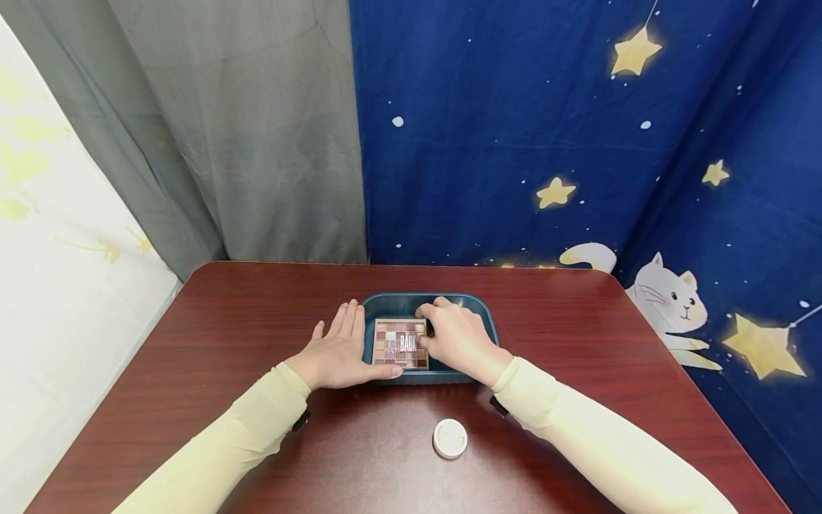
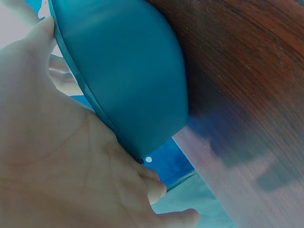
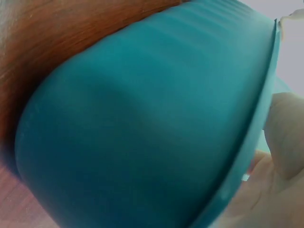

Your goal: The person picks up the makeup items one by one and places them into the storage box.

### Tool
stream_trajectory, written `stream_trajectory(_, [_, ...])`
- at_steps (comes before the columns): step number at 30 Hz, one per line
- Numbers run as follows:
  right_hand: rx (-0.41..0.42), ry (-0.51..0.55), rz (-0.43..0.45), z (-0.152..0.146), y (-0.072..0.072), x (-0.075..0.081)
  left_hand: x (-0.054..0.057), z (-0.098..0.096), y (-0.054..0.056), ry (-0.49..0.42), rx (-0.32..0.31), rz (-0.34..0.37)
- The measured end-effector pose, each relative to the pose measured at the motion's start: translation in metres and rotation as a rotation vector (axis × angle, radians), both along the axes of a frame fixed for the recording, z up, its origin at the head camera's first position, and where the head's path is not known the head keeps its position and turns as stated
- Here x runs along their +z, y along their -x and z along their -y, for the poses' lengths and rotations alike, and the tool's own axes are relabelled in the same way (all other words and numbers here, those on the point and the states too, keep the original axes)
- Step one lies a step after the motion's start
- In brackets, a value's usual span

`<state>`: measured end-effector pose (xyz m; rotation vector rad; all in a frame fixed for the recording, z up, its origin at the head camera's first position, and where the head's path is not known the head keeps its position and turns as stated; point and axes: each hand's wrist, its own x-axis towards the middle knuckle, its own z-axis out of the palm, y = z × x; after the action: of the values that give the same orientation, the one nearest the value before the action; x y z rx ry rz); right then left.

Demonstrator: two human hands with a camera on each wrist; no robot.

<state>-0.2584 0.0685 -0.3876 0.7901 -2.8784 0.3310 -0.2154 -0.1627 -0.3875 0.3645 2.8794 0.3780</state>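
A dark teal plastic basket (image 1: 484, 314) stands on the table with an eyeshadow palette (image 1: 398, 343) lying in it, its clear lid lettered "BACK". My left hand (image 1: 340, 350) rests at the basket's near left corner, fingers straight and thumb stretched along the front rim. In the left wrist view the palm (image 2: 80, 156) lies along the rim, outside the wall. My right hand (image 1: 462, 339) reaches over the right side into the basket. Its fingers bend downward, thumb tip at the palette's right edge. A dark patch shows between thumb and forefinger; I cannot tell whether they hold something.
A small round white jar or lid (image 1: 449, 438) sits on the table in front of the basket, between the forearms. The reddish-brown wooden table (image 1: 276, 300) ends at a grey curtain (image 1: 257, 143) and a blue starry curtain (image 1: 481, 143).
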Motion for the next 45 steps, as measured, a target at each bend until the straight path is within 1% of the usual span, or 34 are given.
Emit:
stream_trajectory(15, [0.061, 0.042, -0.066, -0.008, -0.02, 0.007, 0.0, 0.0, 0.0, 0.02, 0.0, -0.003])
stream_trajectory(28, [0.101, 0.081, -0.129, -0.016, -0.04, 0.013, 0.0, 0.0, 0.0, 0.01, -0.004, -0.004])
stream_trajectory(35, [0.113, 0.069, -0.158, -0.021, -0.048, 0.013, -0.001, 0.0, 0.0, 0.01, -0.004, -0.007])
stream_trajectory(39, [0.112, 0.065, -0.162, -0.024, -0.054, 0.015, -0.001, 0.0, 0.001, 0.005, -0.004, -0.012])
stream_trajectory(45, [0.105, 0.097, -0.14, -0.032, -0.063, 0.019, -0.001, 0.0, 0.001, 0.0, -0.005, -0.004])
